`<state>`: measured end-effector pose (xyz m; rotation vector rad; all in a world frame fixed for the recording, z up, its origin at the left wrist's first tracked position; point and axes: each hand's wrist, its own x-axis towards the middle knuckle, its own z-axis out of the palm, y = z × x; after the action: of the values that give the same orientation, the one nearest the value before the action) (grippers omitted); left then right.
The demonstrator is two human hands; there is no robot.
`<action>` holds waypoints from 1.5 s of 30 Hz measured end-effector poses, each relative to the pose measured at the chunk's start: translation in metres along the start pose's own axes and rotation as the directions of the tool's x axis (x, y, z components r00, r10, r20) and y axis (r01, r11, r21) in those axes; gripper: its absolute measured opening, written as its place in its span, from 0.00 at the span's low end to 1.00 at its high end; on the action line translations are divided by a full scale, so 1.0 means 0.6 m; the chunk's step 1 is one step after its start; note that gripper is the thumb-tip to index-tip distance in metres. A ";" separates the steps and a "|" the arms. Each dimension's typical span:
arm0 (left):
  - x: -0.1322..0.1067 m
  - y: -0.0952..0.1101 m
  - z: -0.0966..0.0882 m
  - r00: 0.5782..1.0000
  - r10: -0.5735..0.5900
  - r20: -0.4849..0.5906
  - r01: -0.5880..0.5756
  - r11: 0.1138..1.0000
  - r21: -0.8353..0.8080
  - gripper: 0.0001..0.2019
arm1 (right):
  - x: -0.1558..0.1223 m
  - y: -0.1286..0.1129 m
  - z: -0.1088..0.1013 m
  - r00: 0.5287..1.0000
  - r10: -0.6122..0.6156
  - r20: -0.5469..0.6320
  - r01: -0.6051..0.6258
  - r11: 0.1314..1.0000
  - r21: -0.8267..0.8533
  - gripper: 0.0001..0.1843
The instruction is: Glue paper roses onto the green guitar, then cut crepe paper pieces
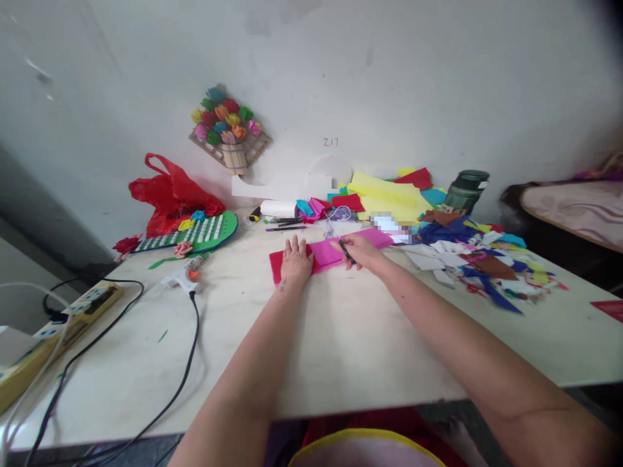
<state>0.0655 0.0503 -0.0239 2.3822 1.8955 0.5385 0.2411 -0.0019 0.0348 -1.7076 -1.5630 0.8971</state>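
Observation:
My left hand (297, 261) lies flat with fingers spread, pressing on a folded piece of red crepe paper (277, 264). This red piece rests on the left end of a long pink crepe paper strip (377, 238) on the table. In my right hand (361, 251) is a small black-handled tool, which looks like scissors (347, 250), held over the middle of the strip. Its tip is too small to make out clearly. The fingers of that hand are curled around the handle.
A glue gun (183, 279) with a black cord and a power strip (82, 314) are at left. Paper scraps (487, 259) and a dark green bottle (464, 192) stand right. Behind are yellow paper (389, 194), pens (285, 227), a green flower-decorated board (221, 231) and a red bag (170, 194).

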 end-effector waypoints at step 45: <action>-0.074 0.019 -0.053 0.982 0.183 0.056 -0.190 0.968 0.162 0.18 | -0.095 0.025 -0.050 0.826 0.110 0.552 -0.176 0.982 0.068 0.21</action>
<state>0.0581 -0.0005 -0.0016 2.6730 1.7760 0.3499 0.2713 -0.0603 0.0427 -1.5773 -1.6990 1.6380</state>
